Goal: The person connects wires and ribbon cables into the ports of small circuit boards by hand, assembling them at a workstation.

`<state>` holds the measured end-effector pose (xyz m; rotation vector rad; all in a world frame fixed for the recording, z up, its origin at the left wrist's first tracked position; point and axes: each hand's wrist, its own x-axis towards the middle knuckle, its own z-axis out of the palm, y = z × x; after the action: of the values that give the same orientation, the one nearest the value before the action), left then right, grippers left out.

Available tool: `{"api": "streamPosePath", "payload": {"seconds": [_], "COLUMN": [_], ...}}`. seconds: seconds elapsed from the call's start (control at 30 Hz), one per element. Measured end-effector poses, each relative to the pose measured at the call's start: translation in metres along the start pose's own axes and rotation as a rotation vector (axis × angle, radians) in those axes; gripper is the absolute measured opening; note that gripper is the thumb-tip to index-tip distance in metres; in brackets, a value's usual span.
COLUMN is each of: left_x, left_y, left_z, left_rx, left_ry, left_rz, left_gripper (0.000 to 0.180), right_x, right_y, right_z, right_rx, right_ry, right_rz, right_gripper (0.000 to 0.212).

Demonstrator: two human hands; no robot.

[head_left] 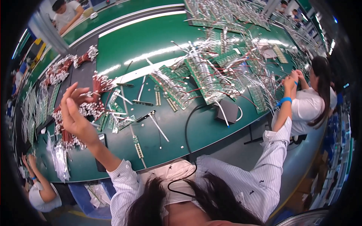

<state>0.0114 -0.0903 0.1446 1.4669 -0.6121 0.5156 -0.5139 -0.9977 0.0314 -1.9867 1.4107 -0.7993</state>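
Note:
My left hand (pixel 77 115) is raised over the left part of the table, its fingers apart and slightly curved, with nothing in them. Beneath and beside it lie bundles of red wires with white connectors (pixel 101 83). Small circuit boards with white cables (pixel 120 122) are just right of that hand. Far to the right, my right hand (pixel 288 82), below which a blue wristband shows, is closed at the table's edge. What its fingers hold, if anything, I cannot make out. White and red wires (pixel 264 81) from a pile of green circuit boards (pixel 203 77) reach toward it.
A black box (pixel 226 112) with a black cable stands near the front edge. A narrow board strip (pixel 138 146) and clear plastic bags (pixel 58 160) lie nearer me. A co-worker (pixel 313 98) sits close on the right; another person's arm (pixel 44 186) is at lower left.

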Motion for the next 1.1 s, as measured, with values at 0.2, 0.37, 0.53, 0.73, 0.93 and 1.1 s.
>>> {"api": "streamPosePath", "payload": {"seconds": [0.2, 0.37, 0.53, 0.73, 0.93, 1.1], "left_x": [0.001, 0.000, 0.008, 0.007, 0.005, 0.000], "left_y": [0.031, 0.030, 0.023, 0.025, 0.037, 0.054], "left_z": [0.015, -0.005, -0.002, -0.013, -0.022, -0.028], "left_rx": [0.035, -0.012, -0.054, -0.046, -0.048, -0.154], "left_ry": [0.011, 0.119, 0.122, 0.157, 0.222, 0.197], "left_rz": [0.026, 0.064, 0.092, 0.145, 0.101, 0.107], "left_gripper": [0.032, 0.032, 0.033, 0.033, 0.037, 0.038], "right_x": [-0.074, -0.191, -0.301, -0.530, -0.623, -0.587], "right_y": [-0.003, -0.176, -0.377, -0.506, -0.523, -0.505], "right_z": [0.078, 0.118, 0.120, 0.160, 0.228, 0.354], "right_rx": [-0.260, -0.865, -0.243, 0.071, -0.229, -0.278], "right_ry": [0.000, 0.378, 0.431, -0.241, -0.885, -0.681], "right_rz": [-0.200, -0.319, -0.660, -1.057, -1.496, -1.186], "right_gripper": [0.024, 0.048, 0.040, 0.029, 0.023, 0.013]}}
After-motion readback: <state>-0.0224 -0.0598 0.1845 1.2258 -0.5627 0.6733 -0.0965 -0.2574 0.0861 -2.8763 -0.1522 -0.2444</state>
